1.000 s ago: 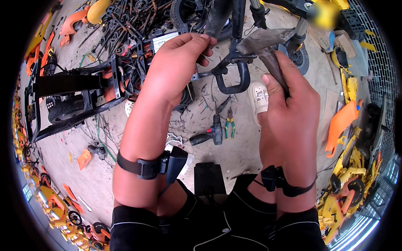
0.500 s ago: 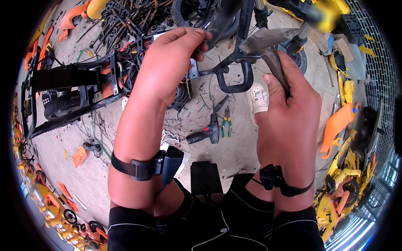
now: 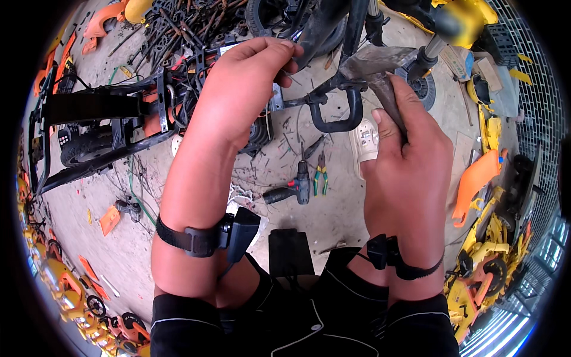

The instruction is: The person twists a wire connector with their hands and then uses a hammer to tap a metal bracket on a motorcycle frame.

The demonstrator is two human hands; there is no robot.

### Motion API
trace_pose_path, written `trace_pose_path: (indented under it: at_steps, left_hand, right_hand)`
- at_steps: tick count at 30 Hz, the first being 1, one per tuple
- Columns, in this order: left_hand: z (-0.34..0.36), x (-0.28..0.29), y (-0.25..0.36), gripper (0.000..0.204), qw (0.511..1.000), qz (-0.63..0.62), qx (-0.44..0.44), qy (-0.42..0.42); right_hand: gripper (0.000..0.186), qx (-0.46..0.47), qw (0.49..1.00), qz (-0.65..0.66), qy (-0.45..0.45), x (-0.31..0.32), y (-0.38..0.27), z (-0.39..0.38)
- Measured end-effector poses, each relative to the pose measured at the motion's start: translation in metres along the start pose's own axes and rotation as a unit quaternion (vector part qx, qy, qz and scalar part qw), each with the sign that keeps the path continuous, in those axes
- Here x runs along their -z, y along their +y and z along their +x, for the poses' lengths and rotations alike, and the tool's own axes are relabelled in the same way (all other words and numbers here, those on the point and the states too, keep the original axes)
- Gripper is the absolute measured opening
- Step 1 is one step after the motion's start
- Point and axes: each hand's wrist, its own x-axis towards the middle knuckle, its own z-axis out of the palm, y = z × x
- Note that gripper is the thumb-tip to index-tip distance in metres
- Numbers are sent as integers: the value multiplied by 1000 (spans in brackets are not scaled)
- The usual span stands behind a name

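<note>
My right hand is closed round the handle of a dark, worn hammer. Its wide head lies at or just over a joint on the black scooter frame, near a U-shaped bar; I cannot tell if they touch. My left hand has its fingers curled beside a thick black tube; what they hold, if anything, is hidden. Below, on the concrete floor, lie a cordless drill and pliers with green-and-yellow handles.
A second frame with cables lies at left. Rusty rods are heaped behind it, and a wheel stands beyond the hammer. My light shoe is under the U-bar. Yellow and orange body panels are piled along both sides.
My left hand has moved slightly up and left, then held nearly still. The hammer in my right hand has shifted a little, its head slightly lower against the frame than before.
</note>
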Motion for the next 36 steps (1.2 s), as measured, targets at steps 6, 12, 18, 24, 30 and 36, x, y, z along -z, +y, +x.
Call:
trace_pose_path:
  at_steps: [6, 12, 18, 24, 30, 36]
  left_hand:
    - [-2, 1, 0, 28, 1000, -6, -19, -12]
    - [-4, 4, 1, 28, 1000, 20, -16, -5]
    - [-4, 2, -1, 28, 999, 22, -20, -12]
    - [-5, 1, -3, 28, 999, 27, -23, -27]
    - [-6, 7, -1, 28, 999, 42, -2, -12]
    - [-9, 5, -1, 28, 998, 61, -2, -14]
  right_hand:
    - [42, 65, 992, 86, 60, 0, 13, 5]
    - [44, 56, 996, 44, 55, 6, 9, 4]
    - [42, 43, 999, 4, 21, 3, 11, 5]
    - [41, 92, 991, 48, 81, 8, 12, 7]
    - [39, 41, 998, -47, 12, 7, 5, 5]
    - [37, 28, 999, -4, 26, 12, 1, 7]
